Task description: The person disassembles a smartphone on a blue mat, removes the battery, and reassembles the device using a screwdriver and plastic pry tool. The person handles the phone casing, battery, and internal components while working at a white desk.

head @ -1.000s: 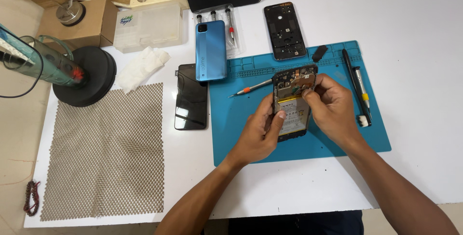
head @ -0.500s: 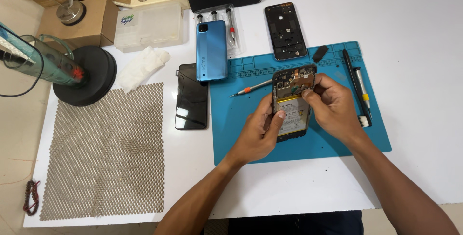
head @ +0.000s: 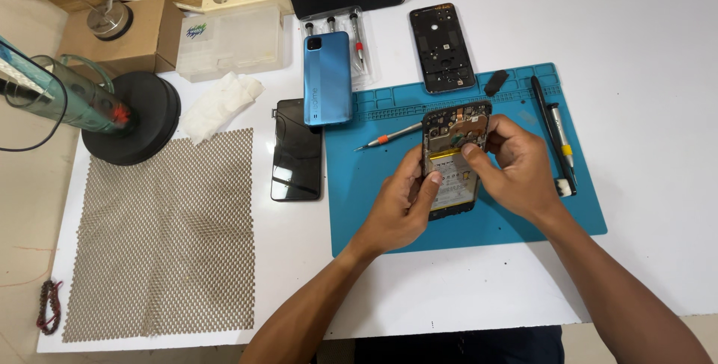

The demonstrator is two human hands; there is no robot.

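Blue back cover (head: 327, 78) already off — my left hand (head: 400, 211) grips the opened phone (head: 452, 158), right hand (head: 516, 166) fingers pinching at its still-mounted board.

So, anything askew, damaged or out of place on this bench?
Nothing looks spilled or broken. The opened phone held in the left hand and right hand has its back off, boards and battery bare. A crumpled white tissue lies loose beside the blue phone back cover.

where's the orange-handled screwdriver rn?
Head view: the orange-handled screwdriver lies on the blue mat, near its upper left, between the blue phone back cover and the opened phone held in both hands.
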